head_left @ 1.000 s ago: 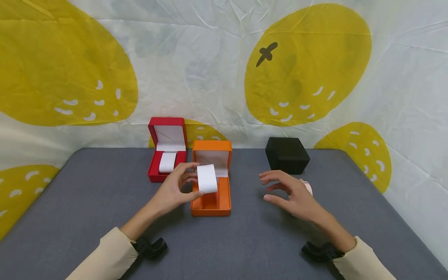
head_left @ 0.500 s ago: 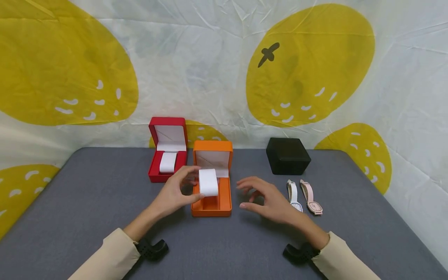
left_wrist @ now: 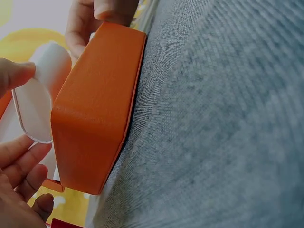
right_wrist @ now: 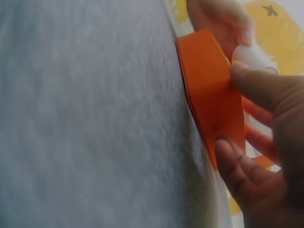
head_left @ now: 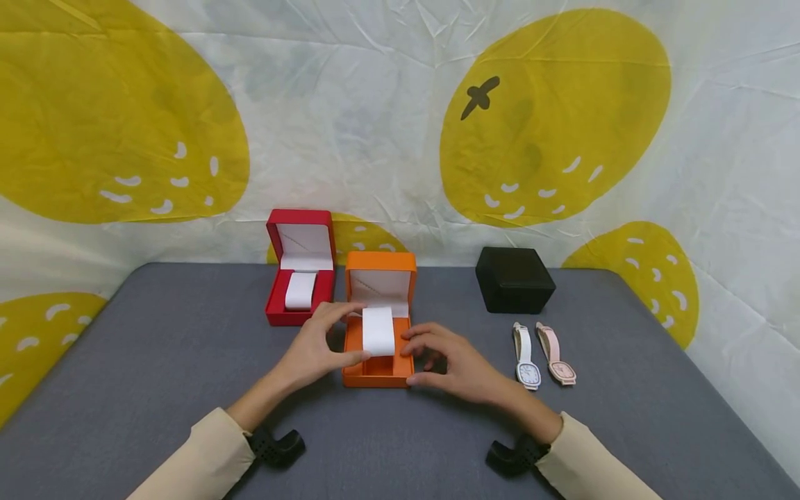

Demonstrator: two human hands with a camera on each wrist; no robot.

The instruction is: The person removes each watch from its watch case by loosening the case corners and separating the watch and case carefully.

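In the head view, my left hand (head_left: 321, 342) pinches a white watch cushion (head_left: 378, 332) between thumb and fingers, just over the compartment of an orange watch box (head_left: 376, 382). The box stands with its lid (head_left: 380, 261) raised. My right hand (head_left: 456, 362) grips the box's right side, fingers at the rim and thumb by the front corner. From the left wrist, the loop-shaped cushion (left_wrist: 53, 64) shows its hollow end beside the orange wall (left_wrist: 95, 109). The right wrist view has my right thumb (right_wrist: 259, 88) across the box's upper front edge.
Behind on the left, a red watch box (head_left: 286, 317) stands with its lid up and a white cushion (head_left: 301, 290) inside. A black box (head_left: 514, 281) sits back right. Before it lie a white watch (head_left: 527, 361) and a pink watch (head_left: 556, 357). A patterned cloth (head_left: 387, 125) hangs behind the table.
My right hand has moved left from over the watches to the orange box's side, uncovering both watches. My left hand has lowered the cushion slightly and shifted it right.
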